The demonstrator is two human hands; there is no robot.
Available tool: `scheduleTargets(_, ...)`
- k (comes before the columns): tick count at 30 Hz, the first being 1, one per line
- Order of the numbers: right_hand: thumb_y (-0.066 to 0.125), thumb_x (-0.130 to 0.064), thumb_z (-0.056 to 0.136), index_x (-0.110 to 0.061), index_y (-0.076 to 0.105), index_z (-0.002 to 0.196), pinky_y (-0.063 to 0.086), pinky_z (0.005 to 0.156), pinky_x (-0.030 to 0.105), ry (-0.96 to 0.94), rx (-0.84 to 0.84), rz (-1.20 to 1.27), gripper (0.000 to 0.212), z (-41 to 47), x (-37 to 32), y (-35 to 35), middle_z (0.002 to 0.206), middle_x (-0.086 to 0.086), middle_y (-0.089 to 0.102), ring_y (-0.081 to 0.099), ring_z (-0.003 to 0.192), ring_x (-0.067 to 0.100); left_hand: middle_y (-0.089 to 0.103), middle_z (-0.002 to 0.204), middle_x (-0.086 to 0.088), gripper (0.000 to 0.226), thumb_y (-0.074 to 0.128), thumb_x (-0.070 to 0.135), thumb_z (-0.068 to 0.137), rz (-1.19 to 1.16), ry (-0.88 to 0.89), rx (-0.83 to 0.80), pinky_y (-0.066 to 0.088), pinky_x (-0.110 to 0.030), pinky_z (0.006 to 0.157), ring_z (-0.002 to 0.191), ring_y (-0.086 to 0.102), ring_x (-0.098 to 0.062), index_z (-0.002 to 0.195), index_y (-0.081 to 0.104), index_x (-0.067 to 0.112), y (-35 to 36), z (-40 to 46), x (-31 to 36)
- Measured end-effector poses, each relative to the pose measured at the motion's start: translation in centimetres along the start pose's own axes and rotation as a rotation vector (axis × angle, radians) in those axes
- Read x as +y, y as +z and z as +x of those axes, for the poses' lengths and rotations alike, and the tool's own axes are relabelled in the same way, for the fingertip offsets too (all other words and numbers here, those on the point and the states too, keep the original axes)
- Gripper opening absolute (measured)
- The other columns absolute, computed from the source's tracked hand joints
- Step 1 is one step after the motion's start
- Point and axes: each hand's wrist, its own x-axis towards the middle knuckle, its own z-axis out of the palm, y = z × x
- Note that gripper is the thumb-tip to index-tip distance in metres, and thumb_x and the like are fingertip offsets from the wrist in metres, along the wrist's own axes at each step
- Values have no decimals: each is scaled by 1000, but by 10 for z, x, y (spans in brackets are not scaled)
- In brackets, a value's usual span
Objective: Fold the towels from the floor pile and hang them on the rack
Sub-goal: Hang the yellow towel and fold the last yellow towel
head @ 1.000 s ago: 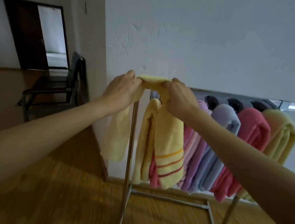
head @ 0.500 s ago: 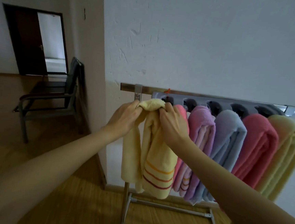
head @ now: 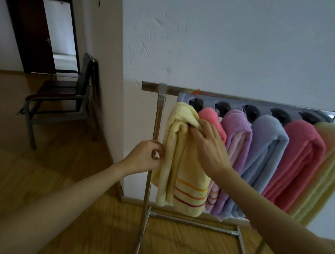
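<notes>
At frame centre, the left hand (head: 144, 157) had dropped from the top of the yellow striped towel (head: 181, 164) to pinch its left edge, fingers closed on the cloth beside the rack (head: 155, 138) upright. The towel, a second earlier held above the rail, now hung draped over it. The right hand (head: 209, 148) lay open, smoothing its upper fold. Rightwards hung pink, purple, blue, pink and yellow towels; this hanging looked nearly complete.
</notes>
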Motion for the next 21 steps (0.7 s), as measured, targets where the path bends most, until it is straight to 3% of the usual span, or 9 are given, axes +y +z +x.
scheduleTargets(3, 45, 1, 91, -9, 44, 131, 45, 95, 35, 26, 71, 145, 41, -17, 4, 6, 132, 17, 45, 47, 118, 30, 64, 82, 4, 20, 69, 22, 75, -268, -203, 136, 57, -44, 75, 78, 65, -15, 85, 54, 14, 5, -6, 12)
scheduleTargets(5, 49, 6, 88, -9, 39, 128, 46, 89, 30, 33, 116, 192, 44, -24, 4, 8, 128, 17, 44, 48, 111, 28, 62, 90, 7, 43, 73, 41, 75, -214, -222, 189, 57, -37, 71, 80, 64, -11, 97, 46, 17, 6, -3, 23)
scheduleTargets(8, 50, 3, 90, -7, 43, 120, 51, 78, 38, 157, 156, 277, 33, -32, 4, 13, 117, 14, 46, 51, 97, 27, 57, 101, 9, 66, 68, 63, 72, -78, -239, 196, 53, -32, 73, 85, 60, -12, 114, 40, 21, 10, 7, 42)
scheduleTargets(11, 51, -7, 93, -4, 50, 108, 48, 68, 41, 291, 164, 278, 15, -37, 3, 16, 113, 12, 49, 52, 88, 25, 55, 96, 6, 58, 63, 57, 81, 13, -260, 299, 49, -33, 71, 80, 55, -16, 116, 43, 15, 21, 17, 52)
scheduleTargets(15, 47, -12, 94, -6, 50, 102, 39, 60, 33, 375, 191, 273, 10, -39, -5, 13, 103, 8, 54, 51, 80, 21, 60, 91, -6, 41, 64, 33, 84, 76, -288, 392, 51, -37, 61, 77, 61, -30, 110, 46, 7, 34, 23, 40)
scheduleTargets(18, 42, -13, 97, -11, 42, 100, 38, 56, 34, 403, 176, 349, 3, -40, -15, 7, 87, 4, 55, 53, 70, 22, 62, 95, -9, 39, 69, 26, 81, 92, -297, 337, 51, -36, 61, 80, 61, -29, 109, 49, 7, 42, 17, 21)
scheduleTargets(21, 41, -14, 100, -15, 35, 97, 34, 49, 26, 404, 142, 475, 7, -41, -22, 3, 75, -4, 52, 50, 61, 14, 63, 88, -6, 25, 67, 21, 83, 71, -303, 368, 40, -30, 58, 74, 58, -21, 98, 54, 5, 40, 11, 6)
